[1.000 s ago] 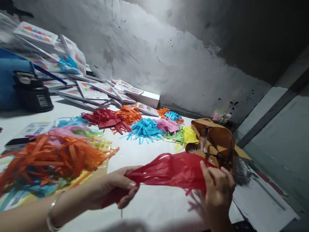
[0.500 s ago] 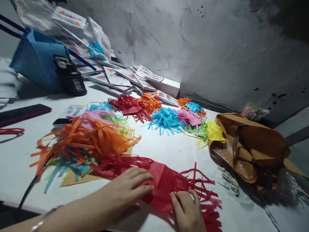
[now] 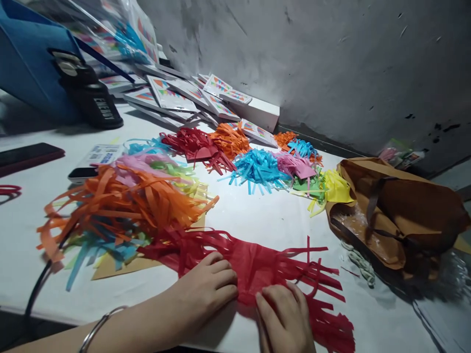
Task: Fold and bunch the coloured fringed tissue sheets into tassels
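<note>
We see the left hand (image 3: pixel 206 289) lying flat, fingers together, pressing down on the red tissue paper cut into fringes (image 3: pixel 257 267) at the bottom middle of the frame. The right hand (image 3: pixel 285 316) lies flat beside it, low in the frame, fingers together, also resting on the red paper and gripping nothing. The two hands are close but do not touch. The red paper lies flat on the white table (image 3: pixel 265 220), with its strips fanning out to the left and right. Its left strips reach the big pile of orange, blue and green paper strips (image 3: pixel 121 206) in the left middle. Further up the frame we see small heaps of red, orange, blue, pink and yellow fringed paper (image 3: pixel 257 166). At the right lies a brown bag with dark straps (image 3: pixel 401 211). At the upper left stands a black container (image 3: pixel 93 100) with white letters that read "ENERGY", in front of a blue bag (image 3: pixel 25 63). White flat boxes with bright triangle prints (image 3: pixel 217 95) lean by the grey wall (image 3: pixel 331 63); we cannot read any words on them.
</note>
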Tool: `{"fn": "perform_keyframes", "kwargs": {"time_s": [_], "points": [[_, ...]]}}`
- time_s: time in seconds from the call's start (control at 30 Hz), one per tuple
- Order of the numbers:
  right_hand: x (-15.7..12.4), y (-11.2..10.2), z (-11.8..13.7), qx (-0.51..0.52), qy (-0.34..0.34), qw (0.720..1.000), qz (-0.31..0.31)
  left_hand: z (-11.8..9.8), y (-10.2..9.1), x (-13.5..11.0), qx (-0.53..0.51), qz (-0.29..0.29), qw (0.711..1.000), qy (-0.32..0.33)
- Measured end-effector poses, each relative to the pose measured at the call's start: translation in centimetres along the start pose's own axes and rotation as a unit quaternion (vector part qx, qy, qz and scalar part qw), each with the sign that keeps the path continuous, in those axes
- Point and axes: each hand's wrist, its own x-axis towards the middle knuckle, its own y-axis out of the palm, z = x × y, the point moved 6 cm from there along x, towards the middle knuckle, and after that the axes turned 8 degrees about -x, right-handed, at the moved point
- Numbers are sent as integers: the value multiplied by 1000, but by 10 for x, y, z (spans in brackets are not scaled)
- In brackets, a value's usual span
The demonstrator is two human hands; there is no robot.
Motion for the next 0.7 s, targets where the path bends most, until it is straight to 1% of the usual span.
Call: {"fn": "perform_keyframes", "kwargs": {"time_s": [0.1,0.27,0.37,0.47,0.5,0.57,0.63,0.7], "points": [[5,4,0,53,37,998,9,-1,0,-4,-9,-1,1000,-25],[-4,5,-8,106,93,990,15,-4,0,-7,-16,-21,997,-68],[-13,10,-13,140,135,980,44,-4,0,-6,-17,-22,996,-84],[-16,14,-16,168,170,967,83,-5,1,-3,-19,-18,997,-76],[-14,12,-16,164,172,968,82,-5,1,-2,-20,-19,997,-76],[-7,4,-14,131,154,978,51,-6,0,-1,-22,-30,996,-78],[1,-4,-7,85,119,989,9,-8,-1,0,-26,-32,995,-86],[7,-4,0,54,82,995,-10,-11,-1,1,-25,-32,995,-89]]}}
